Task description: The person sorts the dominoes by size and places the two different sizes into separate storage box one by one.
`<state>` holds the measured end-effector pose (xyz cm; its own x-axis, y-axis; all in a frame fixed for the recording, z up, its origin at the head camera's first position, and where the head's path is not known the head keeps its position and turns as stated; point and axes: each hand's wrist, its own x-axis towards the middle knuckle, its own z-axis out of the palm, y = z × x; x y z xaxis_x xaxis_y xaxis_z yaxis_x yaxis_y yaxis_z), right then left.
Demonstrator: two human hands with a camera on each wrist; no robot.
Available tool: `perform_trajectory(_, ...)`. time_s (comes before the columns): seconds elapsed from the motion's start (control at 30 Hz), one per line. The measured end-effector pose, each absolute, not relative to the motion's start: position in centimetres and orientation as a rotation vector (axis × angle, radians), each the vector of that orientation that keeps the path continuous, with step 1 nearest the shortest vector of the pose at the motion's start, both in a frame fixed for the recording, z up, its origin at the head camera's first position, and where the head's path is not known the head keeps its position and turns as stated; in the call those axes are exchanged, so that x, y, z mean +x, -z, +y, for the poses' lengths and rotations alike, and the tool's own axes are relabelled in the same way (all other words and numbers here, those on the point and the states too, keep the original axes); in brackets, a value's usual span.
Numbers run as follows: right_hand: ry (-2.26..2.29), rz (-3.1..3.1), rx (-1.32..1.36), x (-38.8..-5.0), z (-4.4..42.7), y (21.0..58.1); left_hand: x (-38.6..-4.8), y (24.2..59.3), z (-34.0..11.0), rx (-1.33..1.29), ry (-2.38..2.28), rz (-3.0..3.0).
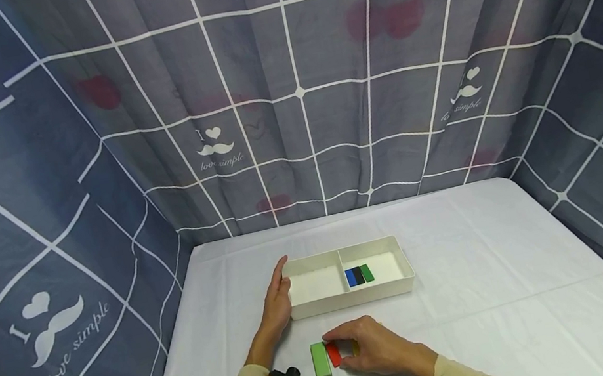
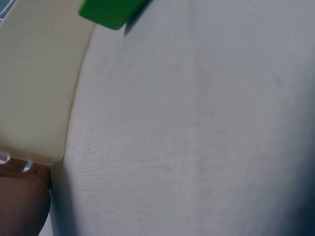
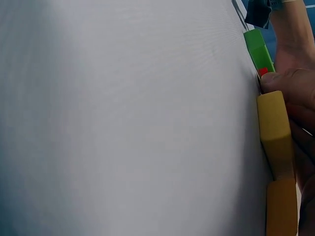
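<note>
My left hand (image 1: pixel 276 300) rests against the left end of a white two-compartment box (image 1: pixel 356 298), its fingers lying along that wall. Between thumb and forefinger, my right hand (image 1: pixel 379 347) pinches a red block (image 1: pixel 333 354) at the table surface. Immediately left of the red block lies a longer light-green block (image 1: pixel 321 361). A yellow block (image 3: pixel 274 130) and an orange block (image 3: pixel 282 209) stand beside my right hand in the right wrist view; the hand mostly hides them from the head view.
Blue (image 1: pixel 350 278), black (image 1: pixel 359 275) and dark-green (image 1: pixel 366 273) blocks lie side by side in the box's right compartment, against the divider (image 1: pixel 343 271). A white cloth covers the table (image 1: pixel 488 263). Dark checked curtains (image 1: pixel 280 131) hang behind and at both sides.
</note>
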<state>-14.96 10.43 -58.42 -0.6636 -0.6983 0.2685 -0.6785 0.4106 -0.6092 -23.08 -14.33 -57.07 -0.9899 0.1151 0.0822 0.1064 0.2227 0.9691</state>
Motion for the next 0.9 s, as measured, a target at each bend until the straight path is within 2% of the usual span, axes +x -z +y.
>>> perform_trajectory(0.43, 1.156, 2.619, -1.226, -16.2, 11.9, 55.4, -23.2, 57.1, -14.3, 0.218, -1.951, 2.44)
perform_trajectory(0.9, 1.114, 2.734, -1.301, -18.6, 15.0, 51.6, -23.2, 57.5, -14.5, 0.216, -1.939, 2.444)
